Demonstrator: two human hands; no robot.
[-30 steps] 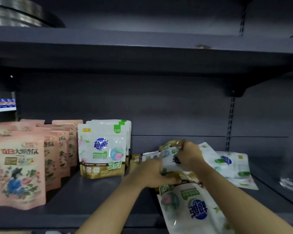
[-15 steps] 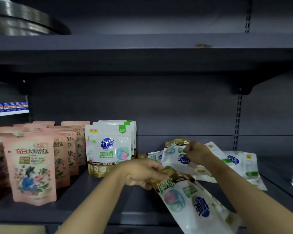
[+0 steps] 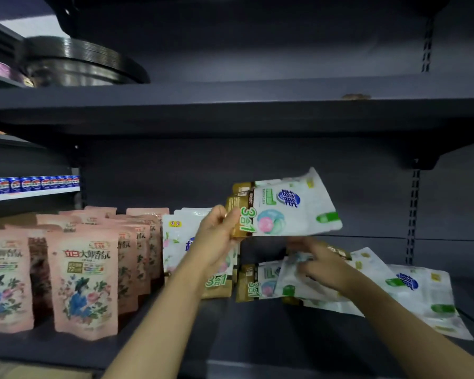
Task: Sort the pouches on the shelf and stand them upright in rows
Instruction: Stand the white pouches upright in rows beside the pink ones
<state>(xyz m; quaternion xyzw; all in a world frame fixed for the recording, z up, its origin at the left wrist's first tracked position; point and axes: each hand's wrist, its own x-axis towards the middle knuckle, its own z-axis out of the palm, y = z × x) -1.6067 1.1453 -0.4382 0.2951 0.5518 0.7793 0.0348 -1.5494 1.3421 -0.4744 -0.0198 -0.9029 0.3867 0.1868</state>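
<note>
My left hand [image 3: 218,236] grips a white pouch [image 3: 288,206] by its gold bottom edge and holds it sideways in the air above the shelf. Behind my left arm stands a short row of upright white pouches [image 3: 175,242]. My right hand [image 3: 316,262] rests on a loose pile of white pouches [image 3: 411,291] lying flat at the right, its fingers closing on the top one [image 3: 290,283]. Several pink pouches [image 3: 85,283] stand upright in rows on the left of the dark shelf [image 3: 257,337].
The shelf above [image 3: 230,105] hangs low over the pouches and carries stacked metal lids [image 3: 74,64]. A slotted upright [image 3: 412,214] runs down the back wall at the right. Blue cans [image 3: 30,184] line a distant shelf at the left.
My left hand has lifted one white pouch from the front of the shelf up into the air, turned sideways. My right hand has stayed on the flat pile. The camera moved closer and tilted up.
</note>
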